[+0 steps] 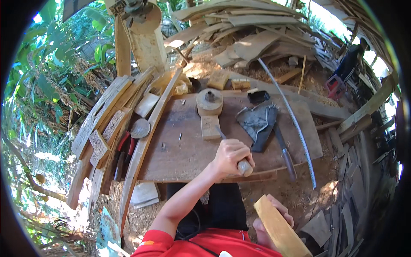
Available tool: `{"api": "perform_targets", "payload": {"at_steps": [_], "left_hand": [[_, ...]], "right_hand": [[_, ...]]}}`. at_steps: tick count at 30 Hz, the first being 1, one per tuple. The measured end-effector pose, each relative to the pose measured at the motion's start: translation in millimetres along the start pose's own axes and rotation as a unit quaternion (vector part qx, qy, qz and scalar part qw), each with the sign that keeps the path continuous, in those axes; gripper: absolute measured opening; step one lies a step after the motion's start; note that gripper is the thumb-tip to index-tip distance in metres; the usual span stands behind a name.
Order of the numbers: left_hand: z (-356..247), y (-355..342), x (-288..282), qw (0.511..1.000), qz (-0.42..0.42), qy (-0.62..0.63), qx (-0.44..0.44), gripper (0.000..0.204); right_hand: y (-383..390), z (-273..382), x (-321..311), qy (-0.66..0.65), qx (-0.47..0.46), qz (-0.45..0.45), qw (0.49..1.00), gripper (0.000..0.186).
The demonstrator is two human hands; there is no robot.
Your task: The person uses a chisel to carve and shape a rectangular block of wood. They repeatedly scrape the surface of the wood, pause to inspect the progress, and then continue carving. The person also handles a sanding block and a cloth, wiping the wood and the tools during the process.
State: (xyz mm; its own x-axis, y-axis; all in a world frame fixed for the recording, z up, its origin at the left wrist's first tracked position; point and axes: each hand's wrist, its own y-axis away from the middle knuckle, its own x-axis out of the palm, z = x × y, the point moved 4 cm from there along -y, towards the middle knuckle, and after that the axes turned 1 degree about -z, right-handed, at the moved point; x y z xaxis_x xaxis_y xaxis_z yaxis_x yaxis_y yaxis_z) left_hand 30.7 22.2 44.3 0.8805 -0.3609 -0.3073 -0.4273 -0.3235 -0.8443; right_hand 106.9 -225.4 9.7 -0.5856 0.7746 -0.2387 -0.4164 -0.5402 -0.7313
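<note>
My left hand (233,157) is closed around the round wooden handle of a chisel (245,167). Its narrow blade slants away from me, and the tip is at the right side of a small pale wood block (210,128) on the workbench (171,150); whether it touches is hard to tell. Just behind the block, and seemingly against it, stands a round wooden piece (209,103) with a dark metal-looking part on top. Low on the right, in front of the bench, my right hand (280,210) grips a thick squared piece of yellowish wood (280,227), which hides part of the fingers.
A dark cloth (259,122), a dark-handled knife-like tool (287,160) and a long pale saw blade (291,111) lie right. Planks (102,115), red-handled pliers (124,145) and a wooden disc (140,128) are left. Wood slabs (252,25) are piled behind.
</note>
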Motion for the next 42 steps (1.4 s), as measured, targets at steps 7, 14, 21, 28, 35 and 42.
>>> {"api": "perform_targets", "payload": {"at_steps": [7,14,21,28,35,42], "left_hand": [[-2.7,-4.5,-16.0,1.0,0.0,0.004,-0.021,0.021],[0.6,-9.7,-1.1,0.997,0.067,0.039,-0.016,0.025],[-3.8,-5.8,-1.0,0.999,0.049,0.016,0.01,0.026],[-5.1,6.9,-1.4,0.999,0.012,-0.001,0.037,0.03],[-5.6,17.0,0.7,0.997,-0.023,-0.032,0.063,0.028],[-8.6,23.4,-4.3,0.996,-0.055,-0.018,0.073,0.031]], "right_hand": [[12.2,-18.5,1.8,0.022,-0.008,0.054,0.998,0.047],[8.7,-29.1,11.1,0.112,0.064,0.113,0.985,0.046],[21.4,-44.8,16.8,0.05,0.18,0.147,0.971,0.06],[26.2,-30.0,13.8,0.063,0.085,0.045,0.993,0.055],[20.3,-22.9,17.6,-0.002,0.073,0.056,0.996,0.046],[25.4,-22.0,11.5,0.006,0.017,-0.002,1.0,0.049]]}}
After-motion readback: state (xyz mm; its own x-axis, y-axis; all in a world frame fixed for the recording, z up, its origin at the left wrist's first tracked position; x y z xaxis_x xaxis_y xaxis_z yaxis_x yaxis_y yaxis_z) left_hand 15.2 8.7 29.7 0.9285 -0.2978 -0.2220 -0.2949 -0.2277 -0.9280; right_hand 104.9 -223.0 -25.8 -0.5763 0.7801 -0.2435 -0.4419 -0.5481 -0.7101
